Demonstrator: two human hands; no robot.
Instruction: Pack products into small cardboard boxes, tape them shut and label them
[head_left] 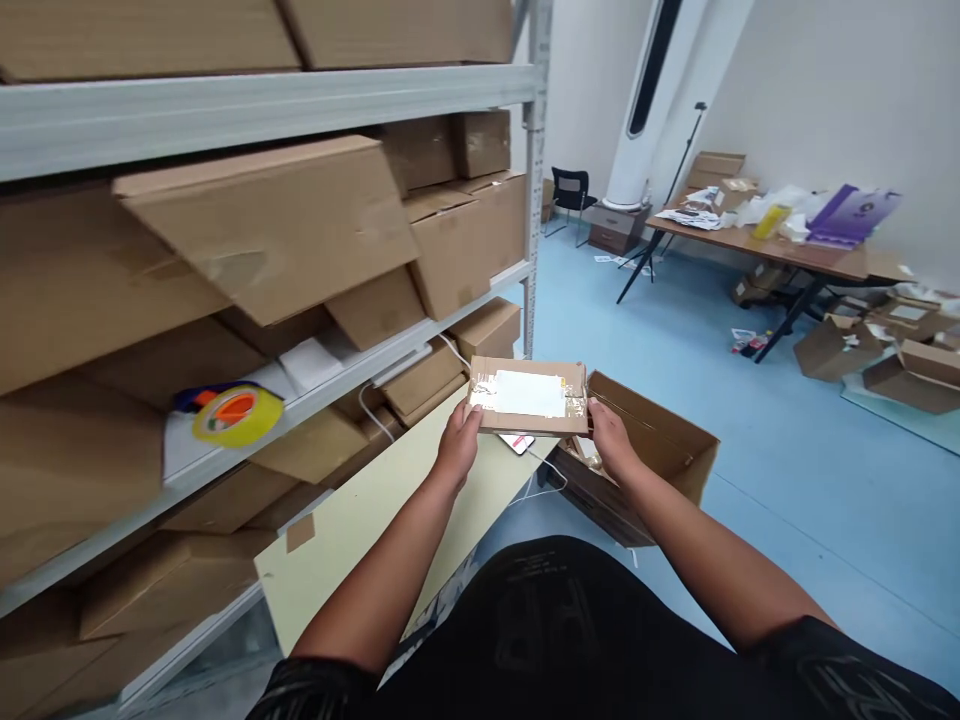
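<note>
A small flat cardboard box [491, 420] with a white label and shiny tape on top is held up in front of me. My left hand [457, 445] grips its left end, and my right hand [609, 437] grips its right end. Below it lies a pale yellow tabletop [375, 510], where a white object with a red mark [517, 442] is partly covered by the box. Just right of my right hand stands a large open carton [675, 440], with some packed items partly visible inside.
Metal shelving [420, 345] full of cardboard boxes runs along the left. A roll of yellow tape [259, 418] rests on one shelf. White cables [559, 485] hang by the table edge. Farther off are a cluttered desk [817, 258], a black chair [571, 188] and open cartons [840, 348] on the blue floor.
</note>
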